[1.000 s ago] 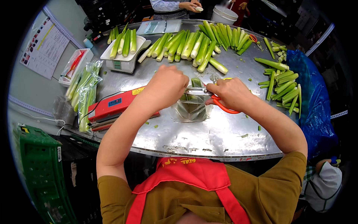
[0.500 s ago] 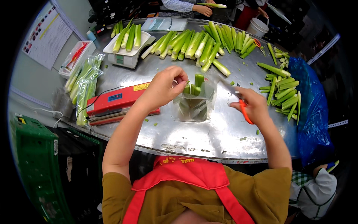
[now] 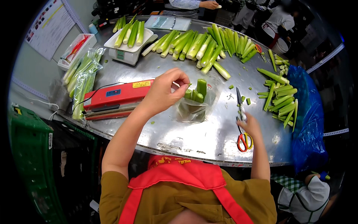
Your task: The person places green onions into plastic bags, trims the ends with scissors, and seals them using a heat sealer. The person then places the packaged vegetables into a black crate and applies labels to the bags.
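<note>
In front of me a clear plastic bag (image 3: 194, 114) stands on the table, holding several cut green leek pieces (image 3: 201, 87) that stick out of its mouth. My left hand (image 3: 169, 91) is beside the bag's mouth, thumb and fingers pinched on a small green scrap. On the table to the right lie scissors (image 3: 242, 114) with red and yellow handles, blades pointing away from me. Across their middle rests my right hand (image 3: 250, 126), its fingers curled on them near the pivot and outside the handle loops.
A red bag sealer (image 3: 117, 98) lies left. Behind it are filled leek bags (image 3: 84, 84) and a white scale (image 3: 128, 56) with leeks. Trimmed leeks (image 3: 194, 46) line the back; cut stalks (image 3: 281, 99) and a blue plastic sheet (image 3: 307, 115) are right. Other people stand around the table.
My right hand has brought the scissors down toward me and laid them on the table, its fingers now off the handles. The left hand stays pinched by the bag.
</note>
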Demonstrator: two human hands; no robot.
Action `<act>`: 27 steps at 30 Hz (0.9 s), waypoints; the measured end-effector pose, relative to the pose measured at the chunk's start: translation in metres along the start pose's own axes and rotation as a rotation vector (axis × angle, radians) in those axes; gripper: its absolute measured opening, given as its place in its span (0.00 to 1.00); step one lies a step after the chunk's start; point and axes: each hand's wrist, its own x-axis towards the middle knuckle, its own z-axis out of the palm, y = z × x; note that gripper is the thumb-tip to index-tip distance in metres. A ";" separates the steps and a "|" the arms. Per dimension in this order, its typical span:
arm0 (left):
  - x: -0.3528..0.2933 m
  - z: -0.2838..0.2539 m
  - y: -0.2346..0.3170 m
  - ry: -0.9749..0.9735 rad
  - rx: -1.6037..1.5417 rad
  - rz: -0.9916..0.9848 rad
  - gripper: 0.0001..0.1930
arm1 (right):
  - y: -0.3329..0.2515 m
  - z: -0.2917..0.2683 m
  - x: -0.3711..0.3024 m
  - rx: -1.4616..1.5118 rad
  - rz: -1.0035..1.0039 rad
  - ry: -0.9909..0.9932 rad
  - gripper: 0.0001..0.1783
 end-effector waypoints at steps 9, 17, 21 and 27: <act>-0.014 -0.008 0.015 0.185 0.100 0.259 0.06 | -0.132 0.018 0.025 0.845 -0.544 -0.018 0.14; -0.094 0.053 -0.025 -0.438 0.171 0.152 0.07 | -0.103 0.026 0.011 1.104 -0.477 -0.020 0.15; -0.108 0.047 -0.086 -0.225 0.292 -0.369 0.11 | -0.102 0.027 0.007 1.120 -0.473 -0.032 0.15; -0.070 0.051 -0.107 0.331 -0.169 -0.240 0.12 | -0.091 0.034 0.007 1.139 -0.464 -0.025 0.14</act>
